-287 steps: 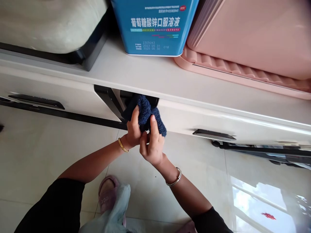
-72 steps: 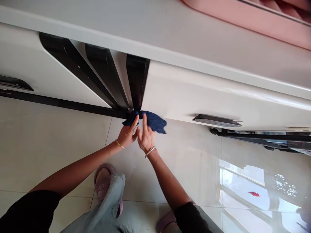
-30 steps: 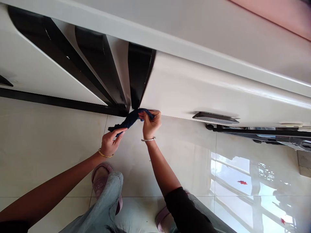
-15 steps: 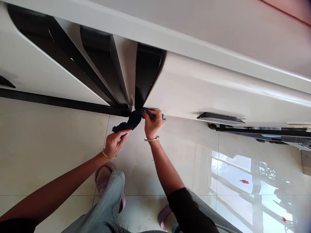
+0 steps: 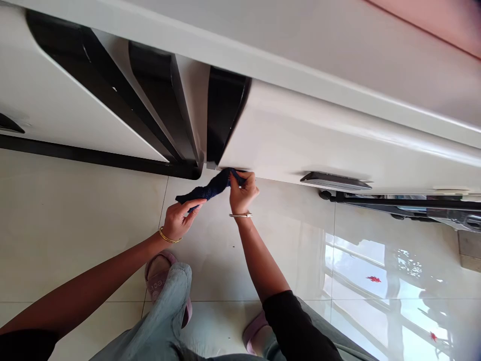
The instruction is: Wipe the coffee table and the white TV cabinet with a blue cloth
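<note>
A dark blue cloth stretches, loosely bunched, between my two hands. Its left end is pinched by my left hand, thumb below and fingers above. My right hand grips the other end, close to the lower edge of a white cabinet front. Beside the cloth, the cabinet front has slanted black panels with lighter strips between them. Part of the cloth's right end is hidden by my right fingers.
Shiny tiles cover the floor, with window reflections at the right. A dark handle sits low on the cabinet. A black rail with objects behind it runs along the right. My slippered feet stand below; one slipper shows at left.
My right hand has moved slightly right and down, away from my left hand. The cloth between them is drawn out longer and straighter. My left hand has barely moved.
</note>
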Demonstrator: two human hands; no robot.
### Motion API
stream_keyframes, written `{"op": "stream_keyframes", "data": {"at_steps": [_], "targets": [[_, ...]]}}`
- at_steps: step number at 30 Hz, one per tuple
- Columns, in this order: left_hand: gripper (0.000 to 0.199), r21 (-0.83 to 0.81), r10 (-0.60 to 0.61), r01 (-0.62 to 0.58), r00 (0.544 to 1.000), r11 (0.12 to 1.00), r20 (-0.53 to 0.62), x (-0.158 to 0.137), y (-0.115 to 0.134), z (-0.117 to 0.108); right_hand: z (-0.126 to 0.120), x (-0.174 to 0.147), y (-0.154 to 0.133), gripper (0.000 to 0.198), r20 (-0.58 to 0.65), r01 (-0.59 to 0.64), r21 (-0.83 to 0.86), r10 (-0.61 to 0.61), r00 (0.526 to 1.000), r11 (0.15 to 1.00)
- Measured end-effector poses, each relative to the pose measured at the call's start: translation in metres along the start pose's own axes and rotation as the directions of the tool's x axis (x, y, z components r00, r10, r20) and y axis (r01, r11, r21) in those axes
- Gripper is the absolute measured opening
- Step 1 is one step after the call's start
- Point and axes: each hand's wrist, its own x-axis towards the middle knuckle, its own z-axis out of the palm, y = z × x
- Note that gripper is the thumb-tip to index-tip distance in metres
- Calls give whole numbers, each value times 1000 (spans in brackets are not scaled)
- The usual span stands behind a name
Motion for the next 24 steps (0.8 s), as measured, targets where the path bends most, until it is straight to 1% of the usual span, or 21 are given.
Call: {"op": "stream_keyframes", "data": {"at_steps": [2,4,9,10,13,15,17,19,20,22,24], "targets": [[20,5,-6,6,1000,1000,-1,0,1,-1,2,0,-1,23,33,48,-1,-48,998,999],[21,4,-3,3,1000,1000,-6,0,2,-1,2,1,0,22,44,71,2,-71,996,997],[20,10,4,-4,1000,1000,-10,1,2,-1,-4,2,3,21,17,20,-29,-20,1000,999],[20,13,-1,2,1000,1000,-8,1,1,0,-3,2,3,21,30,26,-28,-25,999,999],[19,33,-47,47,999,998,-4,0,-2,1,2,-1,5,17,86,91,6,-92,992,996],[20,60,-74,75,997,995,-10,1,-6,3,0,0,12,18,81,88,15,-89,993,996],[23,79,-53,53,999,995,-7,5,-11,9,-12,5,25,21,1,9,20,-9,1000,1000],[28,69,43,-47,998,997,47,14,-16,23,-33,15,39,23,-116,-82,61,89,989,995],[32,53,108,-113,989,992,97,19,-17,33,-43,21,45,24,-171,-102,98,118,978,990],[41,24,220,-231,950,973,222,30,-17,56,-61,32,53,25,-263,-85,164,126,956,983],[49,54,251,-284,910,957,329,41,-14,81,-69,40,55,27,-323,-34,180,92,942,983]]}}
